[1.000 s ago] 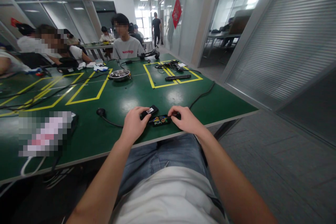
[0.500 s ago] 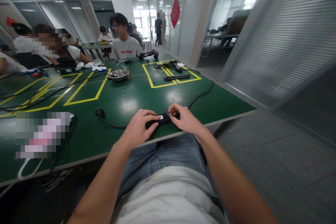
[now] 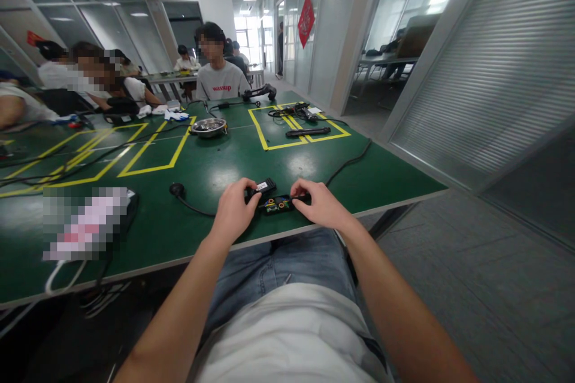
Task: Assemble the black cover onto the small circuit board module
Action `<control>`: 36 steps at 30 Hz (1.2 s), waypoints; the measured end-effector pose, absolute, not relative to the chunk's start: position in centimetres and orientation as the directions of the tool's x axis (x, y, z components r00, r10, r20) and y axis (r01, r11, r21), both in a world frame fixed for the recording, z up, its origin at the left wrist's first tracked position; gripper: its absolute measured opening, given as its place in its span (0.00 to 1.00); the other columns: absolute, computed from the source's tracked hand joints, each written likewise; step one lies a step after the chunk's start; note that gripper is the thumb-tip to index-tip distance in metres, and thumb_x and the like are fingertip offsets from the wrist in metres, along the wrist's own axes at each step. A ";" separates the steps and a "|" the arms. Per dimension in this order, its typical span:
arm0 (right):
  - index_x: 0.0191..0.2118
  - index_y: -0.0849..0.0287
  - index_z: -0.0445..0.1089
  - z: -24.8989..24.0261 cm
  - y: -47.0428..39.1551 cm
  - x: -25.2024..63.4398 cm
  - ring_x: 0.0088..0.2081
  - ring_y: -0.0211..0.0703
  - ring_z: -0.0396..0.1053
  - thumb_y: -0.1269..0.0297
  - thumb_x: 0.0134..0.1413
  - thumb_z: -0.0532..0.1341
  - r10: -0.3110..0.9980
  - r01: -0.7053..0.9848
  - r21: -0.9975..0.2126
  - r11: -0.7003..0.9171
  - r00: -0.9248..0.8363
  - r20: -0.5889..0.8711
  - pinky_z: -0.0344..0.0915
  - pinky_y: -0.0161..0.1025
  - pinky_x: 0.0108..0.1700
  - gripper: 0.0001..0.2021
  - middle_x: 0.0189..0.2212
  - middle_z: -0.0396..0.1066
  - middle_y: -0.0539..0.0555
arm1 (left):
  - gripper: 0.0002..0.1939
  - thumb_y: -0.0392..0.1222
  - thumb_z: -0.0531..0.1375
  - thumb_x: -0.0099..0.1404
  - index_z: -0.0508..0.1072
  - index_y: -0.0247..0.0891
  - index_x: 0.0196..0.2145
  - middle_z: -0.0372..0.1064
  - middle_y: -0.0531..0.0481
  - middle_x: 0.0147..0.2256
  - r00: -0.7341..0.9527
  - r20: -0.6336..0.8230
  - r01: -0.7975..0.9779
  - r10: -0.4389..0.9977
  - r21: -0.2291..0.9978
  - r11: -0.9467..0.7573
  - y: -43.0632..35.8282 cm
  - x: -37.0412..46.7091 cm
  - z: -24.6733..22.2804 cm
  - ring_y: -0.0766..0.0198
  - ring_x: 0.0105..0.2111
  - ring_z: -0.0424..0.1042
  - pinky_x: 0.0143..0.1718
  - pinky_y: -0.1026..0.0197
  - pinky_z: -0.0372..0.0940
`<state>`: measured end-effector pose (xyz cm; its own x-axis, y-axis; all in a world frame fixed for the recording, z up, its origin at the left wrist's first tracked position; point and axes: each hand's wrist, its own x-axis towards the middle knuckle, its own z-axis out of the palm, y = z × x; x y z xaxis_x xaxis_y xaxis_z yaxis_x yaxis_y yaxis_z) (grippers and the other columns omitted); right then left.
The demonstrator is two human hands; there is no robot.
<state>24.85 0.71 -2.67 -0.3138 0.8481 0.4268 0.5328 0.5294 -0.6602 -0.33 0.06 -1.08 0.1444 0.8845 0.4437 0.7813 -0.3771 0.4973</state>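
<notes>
A black plastic case lies opened near the table's front edge. Its lower half (image 3: 278, 206) shows a circuit board with coloured wires and ring-shaped parts. My left hand (image 3: 237, 203) is closed on the black cover (image 3: 265, 185), which bears a white label and is lifted and tilted behind the lower half. At the right end of the case, my right hand (image 3: 317, 203) pinches the black cable end; its fingertips partly hide the join. On the left, a cord runs from under my left hand to a black plug (image 3: 177, 190).
Yellow tape squares mark the green table (image 3: 233, 158). A metal bowl (image 3: 209, 127), a black bar (image 3: 308, 131) and tangled cables (image 3: 287, 111) lie further back. A blurred pinkish object (image 3: 92, 224) is at left. A person (image 3: 222, 78) sits across the table.
The cover has come off the case and moved up and back in my left hand, baring the circuit board. My right hand stays at the cable end. The view has shifted slightly.
</notes>
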 end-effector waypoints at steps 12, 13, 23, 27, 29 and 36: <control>0.36 0.56 0.76 -2.7 0.5 24.6 0.36 0.44 0.74 0.71 0.56 0.67 0.850 0.556 -0.643 0.527 -0.318 0.421 0.66 0.41 0.43 0.04 0.33 0.79 0.51 | 0.04 0.40 0.63 0.67 0.77 0.42 0.33 0.77 0.49 0.31 0.323 0.354 0.808 0.878 0.380 -0.451 -2.0 -0.3 0.1 0.55 0.32 0.76 0.34 0.56 0.66; 0.36 0.55 0.77 -2.6 0.5 24.6 0.35 0.44 0.73 0.72 0.57 0.67 0.851 0.549 -0.651 0.524 -0.317 0.418 0.65 0.41 0.42 0.04 0.33 0.78 0.50 | 0.04 0.40 0.63 0.67 0.77 0.42 0.33 0.77 0.49 0.31 0.323 0.350 0.811 0.879 0.377 -0.448 -2.0 -0.3 0.1 0.55 0.31 0.75 0.34 0.56 0.65; 0.35 0.56 0.78 -2.4 0.2 24.7 0.32 0.41 0.70 0.72 0.59 0.63 0.841 0.461 -0.703 0.541 -0.282 0.462 0.65 0.37 0.34 0.07 0.33 0.76 0.52 | 0.10 0.42 0.60 0.69 0.75 0.41 0.29 0.74 0.50 0.28 0.291 0.464 0.774 0.837 0.400 -0.490 -1.6 -0.4 -0.1 0.58 0.30 0.73 0.35 0.57 0.66; 0.33 0.57 0.77 -2.4 0.4 24.6 0.30 0.41 0.69 0.73 0.59 0.63 0.848 0.459 -0.713 0.529 -0.282 0.448 0.64 0.37 0.34 0.07 0.31 0.76 0.51 | 0.10 0.42 0.62 0.68 0.75 0.41 0.28 0.74 0.51 0.27 0.273 0.408 0.792 0.871 0.419 -0.444 -1.3 -0.4 -0.2 0.58 0.29 0.72 0.33 0.57 0.63; 0.32 0.57 0.77 -2.4 0.4 24.6 0.30 0.41 0.69 0.72 0.59 0.63 0.846 0.460 -0.710 0.533 -0.279 0.454 0.65 0.38 0.35 0.07 0.31 0.76 0.51 | 0.10 0.42 0.62 0.69 0.75 0.41 0.28 0.73 0.51 0.26 0.274 0.396 0.786 0.877 0.434 -0.441 -1.2 -0.4 -0.1 0.59 0.28 0.72 0.33 0.58 0.63; 0.33 0.56 0.76 -2.5 0.3 24.7 0.31 0.42 0.69 0.71 0.59 0.62 0.846 0.483 -0.694 0.533 -0.285 0.451 0.65 0.39 0.37 0.07 0.31 0.76 0.52 | 0.09 0.40 0.62 0.70 0.74 0.41 0.30 0.74 0.50 0.29 0.310 0.378 0.788 0.872 0.411 -0.458 -1.5 -0.1 0.1 0.58 0.31 0.72 0.35 0.57 0.64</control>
<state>24.65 0.35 -2.51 -0.2850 0.8456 0.4513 0.4830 0.5334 -0.6944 -0.10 -1.55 0.08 0.3100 0.8724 0.3779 0.7884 -0.4581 0.4106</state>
